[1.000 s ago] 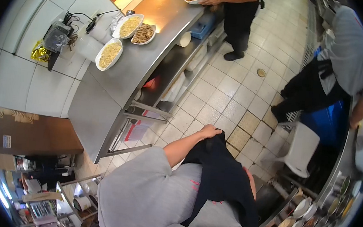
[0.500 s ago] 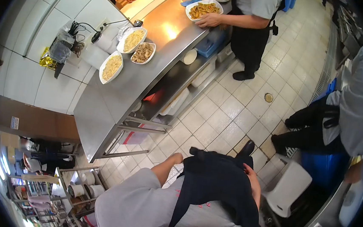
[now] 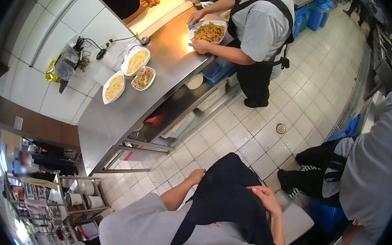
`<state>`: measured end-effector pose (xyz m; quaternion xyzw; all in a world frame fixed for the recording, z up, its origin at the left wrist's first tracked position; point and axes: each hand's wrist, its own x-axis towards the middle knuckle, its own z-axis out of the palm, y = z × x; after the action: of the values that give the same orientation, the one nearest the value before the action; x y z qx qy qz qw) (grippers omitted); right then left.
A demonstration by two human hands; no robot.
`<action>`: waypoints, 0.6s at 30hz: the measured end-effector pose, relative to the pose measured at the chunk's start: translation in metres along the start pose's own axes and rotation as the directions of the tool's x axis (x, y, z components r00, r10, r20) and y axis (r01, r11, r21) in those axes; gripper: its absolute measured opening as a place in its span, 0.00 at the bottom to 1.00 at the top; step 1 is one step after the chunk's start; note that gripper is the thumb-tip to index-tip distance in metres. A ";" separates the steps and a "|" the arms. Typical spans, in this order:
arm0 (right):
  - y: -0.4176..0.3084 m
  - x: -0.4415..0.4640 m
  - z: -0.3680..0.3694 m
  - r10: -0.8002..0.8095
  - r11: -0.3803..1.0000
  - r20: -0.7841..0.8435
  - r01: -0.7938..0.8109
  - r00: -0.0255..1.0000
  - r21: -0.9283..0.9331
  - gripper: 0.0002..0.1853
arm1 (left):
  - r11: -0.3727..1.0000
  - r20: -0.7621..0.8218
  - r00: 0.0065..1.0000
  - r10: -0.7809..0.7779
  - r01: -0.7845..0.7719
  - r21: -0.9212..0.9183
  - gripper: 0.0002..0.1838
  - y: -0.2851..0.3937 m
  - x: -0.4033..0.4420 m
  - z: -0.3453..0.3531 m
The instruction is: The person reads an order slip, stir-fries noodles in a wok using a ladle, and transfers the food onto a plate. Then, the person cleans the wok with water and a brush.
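Note:
A dark apron (image 3: 227, 194) hangs over my front, above a grey shirt. My left hand (image 3: 196, 176) is curled at the apron's left edge, its fingertips partly hidden by the cloth. Toward the right side of the apron, my right hand (image 3: 267, 198) has its fingers bent and pressed together on the fabric. Both hands appear closed on the cloth, and I see no other object in them.
Ahead on the left runs a steel counter (image 3: 112, 129) bearing two white dishes of pale food (image 3: 114, 88) and a smaller bowl of browned pieces (image 3: 143, 78). A co-worker (image 3: 263, 31) there holds a dish of noodles (image 3: 209, 32). Another person (image 3: 372, 159) stands right, by a pale chair (image 3: 296, 225).
My view has shifted. My right hand has come up onto the apron's front, and the cloth bulges forward. The co-worker's second hand now shows at the noodle dish.

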<state>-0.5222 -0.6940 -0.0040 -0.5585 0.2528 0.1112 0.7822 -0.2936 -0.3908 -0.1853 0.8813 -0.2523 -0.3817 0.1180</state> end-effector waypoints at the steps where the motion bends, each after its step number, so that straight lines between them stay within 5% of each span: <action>1: -0.003 0.007 -0.005 0.033 0.999 -0.009 -0.033 0.999 0.009 0.14 | 0.993 0.059 0.995 -0.077 0.082 -0.087 0.20 -0.004 0.006 -0.003; 3: -0.011 0.021 -0.013 0.102 0.994 -0.028 -0.102 0.994 0.032 0.15 | 0.937 0.197 0.957 -0.211 0.255 -0.239 0.20 -0.021 0.019 0.000; 10: -0.012 0.065 -0.035 0.108 0.967 -0.077 -0.087 0.991 0.238 0.10 | 0.960 0.304 0.914 -0.267 0.279 0.004 0.21 -0.049 0.058 -0.032; 13: -0.025 0.079 -0.035 0.110 0.954 -0.091 -0.080 0.990 0.290 0.08 | 0.942 0.218 0.940 -0.262 0.298 -0.155 0.20 -0.051 0.085 -0.044; 16: -0.019 0.094 -0.039 0.122 0.953 -0.124 -0.081 0.985 0.292 0.08 | 0.979 0.099 0.987 -0.125 0.139 -0.149 0.19 -0.053 0.123 -0.054; 18: -0.015 0.099 -0.045 0.111 0.957 -0.149 -0.066 0.982 0.282 0.08 | 0.970 0.086 0.982 -0.168 0.180 -0.166 0.21 -0.019 0.125 -0.086</action>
<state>-0.4438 -0.7519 -0.0547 -0.4396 0.3540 0.0637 0.8230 -0.1512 -0.4399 -0.2111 0.8722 -0.1441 -0.4424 0.1508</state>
